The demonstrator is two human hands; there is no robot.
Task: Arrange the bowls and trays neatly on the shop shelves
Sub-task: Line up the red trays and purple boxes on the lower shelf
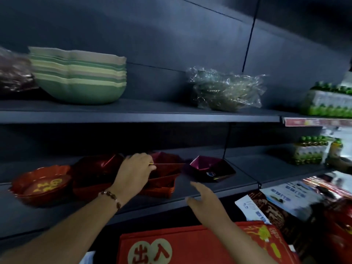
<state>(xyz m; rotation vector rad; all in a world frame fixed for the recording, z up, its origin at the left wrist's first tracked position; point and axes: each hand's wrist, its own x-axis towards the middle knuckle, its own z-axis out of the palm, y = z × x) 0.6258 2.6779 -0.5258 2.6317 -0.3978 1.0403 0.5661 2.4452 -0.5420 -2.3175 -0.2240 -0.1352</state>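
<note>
On the lower shelf (190, 195) stand dark red trays. A round scalloped red bowl (41, 184) with gold lettering sits at the left. Beside it lies a stack of red divided trays (91, 172). My left hand (136, 171) rests on another red divided tray stack (162, 183), fingers curled over its rim. A purple-lined square dish (208, 167) stands just to the right. My right hand (205, 201) hovers open in front of the shelf edge, holding nothing. A stack of green bowls (80, 77) sits on the upper shelf.
Plastic-wrapped clear dishes (226, 90) lie on the upper shelf at the right. Packs of green-capped bottles (327, 100) fill the far right shelves. A red mat with gold characters (171, 246) and printed boxes (285, 197) lie below the shelf.
</note>
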